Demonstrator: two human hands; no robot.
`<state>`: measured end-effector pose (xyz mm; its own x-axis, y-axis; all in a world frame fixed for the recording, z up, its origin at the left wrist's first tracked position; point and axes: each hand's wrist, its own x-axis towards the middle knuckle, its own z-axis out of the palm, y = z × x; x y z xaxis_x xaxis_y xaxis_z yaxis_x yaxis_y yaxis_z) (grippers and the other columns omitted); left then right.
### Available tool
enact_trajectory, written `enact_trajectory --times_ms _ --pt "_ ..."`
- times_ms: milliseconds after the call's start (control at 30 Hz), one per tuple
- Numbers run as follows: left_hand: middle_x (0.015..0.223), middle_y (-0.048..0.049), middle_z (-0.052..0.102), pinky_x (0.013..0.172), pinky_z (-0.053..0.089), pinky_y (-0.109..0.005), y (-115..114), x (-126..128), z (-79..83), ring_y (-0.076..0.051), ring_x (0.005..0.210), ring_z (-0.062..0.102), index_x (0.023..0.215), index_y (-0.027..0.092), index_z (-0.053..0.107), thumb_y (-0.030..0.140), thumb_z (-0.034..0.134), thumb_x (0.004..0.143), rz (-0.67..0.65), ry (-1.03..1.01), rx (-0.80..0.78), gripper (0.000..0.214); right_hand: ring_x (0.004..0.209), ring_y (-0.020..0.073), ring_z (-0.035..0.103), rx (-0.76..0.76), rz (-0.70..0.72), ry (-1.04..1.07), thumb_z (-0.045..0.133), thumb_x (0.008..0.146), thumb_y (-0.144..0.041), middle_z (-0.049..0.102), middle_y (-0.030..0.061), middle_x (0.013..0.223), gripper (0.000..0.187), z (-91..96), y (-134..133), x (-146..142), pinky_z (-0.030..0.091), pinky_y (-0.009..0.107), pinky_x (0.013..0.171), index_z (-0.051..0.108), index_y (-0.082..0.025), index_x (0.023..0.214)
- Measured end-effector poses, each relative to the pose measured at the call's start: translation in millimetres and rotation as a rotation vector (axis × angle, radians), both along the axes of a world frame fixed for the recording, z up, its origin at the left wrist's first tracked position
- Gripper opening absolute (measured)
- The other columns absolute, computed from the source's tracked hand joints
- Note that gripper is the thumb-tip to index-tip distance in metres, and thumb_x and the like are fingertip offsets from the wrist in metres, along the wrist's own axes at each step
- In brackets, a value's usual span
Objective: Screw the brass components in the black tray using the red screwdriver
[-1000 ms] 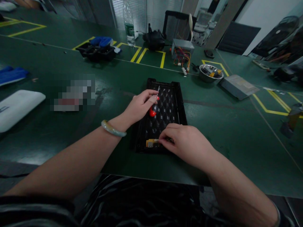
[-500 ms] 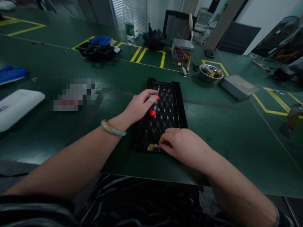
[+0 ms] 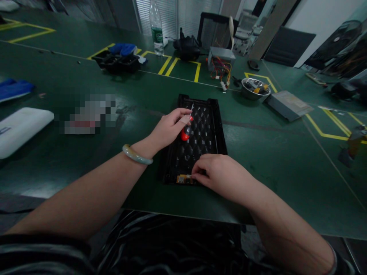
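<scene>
A black plastic panel (image 3: 210,145) with raised edges and a studded inner face lies on the green table in front of me. Over its left part, my left hand (image 3: 174,124) has its fingers closed on a small screwdriver (image 3: 185,133) with a red and black handle, the thin shaft pointing away from me. My right hand (image 3: 213,168) is at the panel's near edge, thumb and fingertips pinching the right end of a small orange-brown circuit board (image 3: 181,179). The fingers hide the board's right end.
Beyond the panel are a metal bowl (image 3: 254,91) of tools, a grey flat box (image 3: 288,105), a power supply (image 3: 220,57) with loose cables and a water bottle (image 3: 156,32). A black tray (image 3: 116,63) with blue gloves stands back left; a white case (image 3: 24,130) lies left.
My right hand has shifted very slightly left, and the small circuit board has moved left with it. My left hand and the screwdriver stay where they were.
</scene>
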<state>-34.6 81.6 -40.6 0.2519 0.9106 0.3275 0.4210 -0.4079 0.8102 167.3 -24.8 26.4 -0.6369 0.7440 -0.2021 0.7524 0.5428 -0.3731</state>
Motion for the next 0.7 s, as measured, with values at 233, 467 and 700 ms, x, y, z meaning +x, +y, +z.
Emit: enact_trajectory --times_ms 233,467,700 --pt "0.105 -0.0035 0.075 0.092 0.055 -0.034 -0.1 0.7 0.6 -0.017 0.096 0.071 0.131 0.022 0.062 0.042 0.049 0.104 -0.001 0.003 -0.003 0.036 0.077 0.0140 0.061 0.031 -0.002 -0.025 0.062 0.094 -0.022 0.069 0.0011 0.091 0.010 3.1 -3.7 -1.5 0.042 0.029 0.070 0.071 -0.018 0.090" --pt "0.106 -0.0037 0.075 0.089 0.055 -0.032 0.1 0.4 -0.6 -0.016 0.095 0.070 0.131 0.022 0.062 0.043 0.049 0.104 -0.008 -0.015 0.001 0.037 0.074 0.0139 0.060 0.077 0.032 -0.079 0.058 0.096 -0.022 0.068 0.0020 0.092 0.014 2.4 -5.0 -1.3 0.040 0.030 0.068 0.070 -0.017 0.092" --pt "0.104 -0.0025 0.075 0.090 0.054 -0.032 -0.4 1.0 -0.4 -0.016 0.093 0.070 0.130 0.021 0.063 0.043 0.049 0.104 -0.013 -0.022 0.008 0.036 0.078 0.0122 0.061 0.021 -0.027 0.013 0.064 0.092 -0.022 0.069 -0.0003 0.090 0.009 6.0 -4.2 2.1 0.042 0.027 0.072 0.072 -0.020 0.089"
